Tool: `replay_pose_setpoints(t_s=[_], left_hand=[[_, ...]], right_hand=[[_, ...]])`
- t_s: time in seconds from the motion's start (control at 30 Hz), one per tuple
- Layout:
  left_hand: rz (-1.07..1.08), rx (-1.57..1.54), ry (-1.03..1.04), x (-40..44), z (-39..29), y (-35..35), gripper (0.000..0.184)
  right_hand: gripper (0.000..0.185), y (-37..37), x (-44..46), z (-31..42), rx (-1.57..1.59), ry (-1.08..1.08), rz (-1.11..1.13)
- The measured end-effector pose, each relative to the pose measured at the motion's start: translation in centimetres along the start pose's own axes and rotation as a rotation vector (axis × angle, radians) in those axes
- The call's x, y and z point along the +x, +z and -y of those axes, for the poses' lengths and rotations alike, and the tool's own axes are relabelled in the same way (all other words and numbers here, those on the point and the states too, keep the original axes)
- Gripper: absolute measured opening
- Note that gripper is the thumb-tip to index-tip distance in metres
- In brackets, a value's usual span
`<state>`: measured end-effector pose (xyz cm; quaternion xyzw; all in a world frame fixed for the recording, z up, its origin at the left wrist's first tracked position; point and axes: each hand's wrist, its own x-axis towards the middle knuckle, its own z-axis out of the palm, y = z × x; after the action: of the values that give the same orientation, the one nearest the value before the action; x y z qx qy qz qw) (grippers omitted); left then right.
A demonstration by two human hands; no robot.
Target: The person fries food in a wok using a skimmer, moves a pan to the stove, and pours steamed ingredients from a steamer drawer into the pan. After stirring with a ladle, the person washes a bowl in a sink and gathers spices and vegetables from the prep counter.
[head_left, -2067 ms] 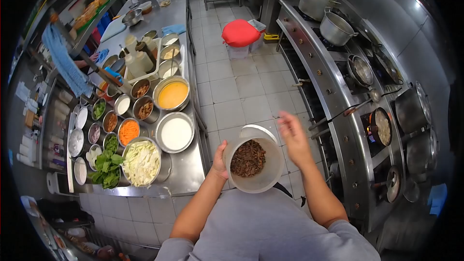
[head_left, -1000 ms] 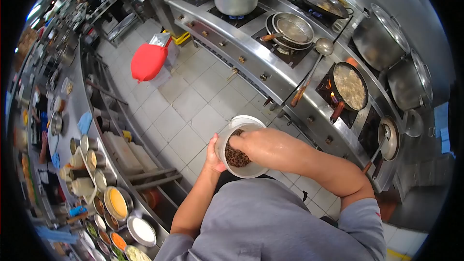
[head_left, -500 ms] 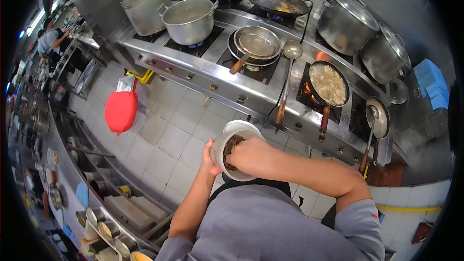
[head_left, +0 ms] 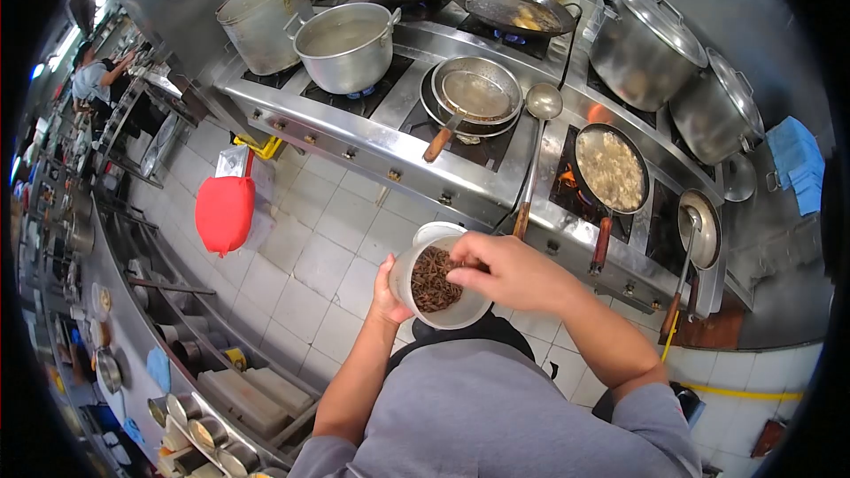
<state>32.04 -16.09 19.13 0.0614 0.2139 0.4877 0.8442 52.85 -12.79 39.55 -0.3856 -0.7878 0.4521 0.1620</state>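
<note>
My left hand [head_left: 387, 294] is wrapped round the side of a white plastic tub [head_left: 474, 310], held tilted in front of my body. Thin, dark brown dried pieces [head_left: 434, 285] lie inside it. Over the tub's right rim is my right hand [head_left: 509, 270], its fingers curled and thumb drawn in toward them. Whatever the fingertips may pinch is too small to make out. Beyond the tub, a frying pan [head_left: 611, 170] with pale chopped food in liquid stands over a lit flame.
The steel stove [head_left: 425, 177] holds an open pot [head_left: 345, 49], lidded stockpots [head_left: 651, 44], a ladle [head_left: 536, 137] and nested pans [head_left: 478, 93]. A red-covered bin [head_left: 225, 215] stands on the tiled floor. Shelving runs along the left; a co-worker [head_left: 93, 80] stands far off.
My right hand has lifted out of the tub and moved right, uncovering the brown pieces. My left hand still holds the tub. The view has shifted slightly.
</note>
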Motion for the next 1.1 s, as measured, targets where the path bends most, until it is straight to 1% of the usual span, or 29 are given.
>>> replay_pose_setpoints(t_s=[0.03,0.1,0.13,0.17,0.23,0.27,0.33,0.37,0.43,0.47,0.5,0.53,0.57,0.63,0.77,0.83,0.87,0.93,0.97,1.03,1.1], left_hand=[[0.001,0.000,0.000,0.3,-0.1,0.0,0.072],[-0.031,0.007,0.040,0.6,0.0,-0.4,0.073],[-0.002,0.003,0.028,0.8,0.0,-0.5,0.073],[-0.003,0.003,0.027,1.0,0.0,-0.6,0.073],[-0.042,-0.004,-0.011,1.4,0.2,-0.7,0.073],[-0.022,-0.004,-0.028,1.5,0.2,-0.7,0.072],[-0.022,0.005,-0.032,1.7,0.5,-0.7,0.071],[-0.024,0.012,-0.028,1.8,0.5,-0.7,0.071],[-0.027,0.023,-0.033,1.8,0.6,-0.8,0.070],[-0.042,0.030,-0.044,2.0,0.7,-1.0,0.069],[-0.055,0.039,-0.055,2.1,0.7,-1.3,0.069],[-0.019,0.065,-0.053,2.2,0.7,-1.2,0.069],[-0.014,0.066,-0.058,2.2,0.8,-1.1,0.069],[-0.095,0.094,-0.016,2.4,1.2,-0.7,0.074],[-0.079,0.055,-0.006,2.7,1.3,-0.8,0.072],[-0.127,0.097,0.015,2.5,1.5,-0.5,0.071],[-0.126,0.097,0.009,2.5,1.6,-0.8,0.071],[-0.132,0.069,-0.038,2.8,1.7,-1.2,0.070],[-0.118,0.073,-0.054,3.0,1.8,-1.2,0.070],[-0.080,0.103,-0.041,3.2,1.8,-0.8,0.070],[-0.061,0.113,-0.053,3.7,2.0,-0.7,0.071]], right_hand=[[0.014,-0.4,0.1,-0.7,-0.001,0.000,-0.001],[0.017,-0.9,-0.1,-1.9,0.727,0.199,0.049],[0.021,-1.0,0.0,-2.1,0.932,0.189,0.062],[0.021,-0.9,0.1,-1.9,0.934,0.190,0.061],[0.015,-0.7,0.3,-1.4,1.115,0.156,0.008],[0.015,-0.8,0.4,-1.5,1.115,0.157,0.001],[0.013,-0.8,1.1,-1.9,0.472,0.253,0.140],[0.017,0.3,1.3,-2.5,0.191,0.006,0.035],[0.016,2.2,1.5,-3.4,-0.344,-0.066,-0.061],[0.016,2.8,1.8,-3.6,-0.345,-0.063,-0.066],[0.015,3.3,2.1,-3.6,-0.463,-0.008,-0.084],[0.014,3.6,2.4,-3.7,-0.583,0.047,-0.102],[0.014,3.7,2.6,-4.3,-0.585,0.052,-0.107],[0.013,4.0,3.2,-5.7,-0.657,0.006,-0.026],[0.011,4.6,3.2,-6.6,-0.610,0.020,-0.096],[0.012,4.5,2.8,-6.3,-0.588,0.003,-0.124],[0.012,4.7,2.7,-6.2,-0.587,0.010,-0.126],[0.012,4.8,2.7,-6.0,-0.603,0.111,-0.076],[0.012,4.8,2.6,-6.1,-0.610,0.128,-0.089],[0.013,4.8,2.2,-6.6,-0.574,0.093,-0.130],[0.014,4.7,2.0,-7.0,-0.579,0.113,-0.133]])
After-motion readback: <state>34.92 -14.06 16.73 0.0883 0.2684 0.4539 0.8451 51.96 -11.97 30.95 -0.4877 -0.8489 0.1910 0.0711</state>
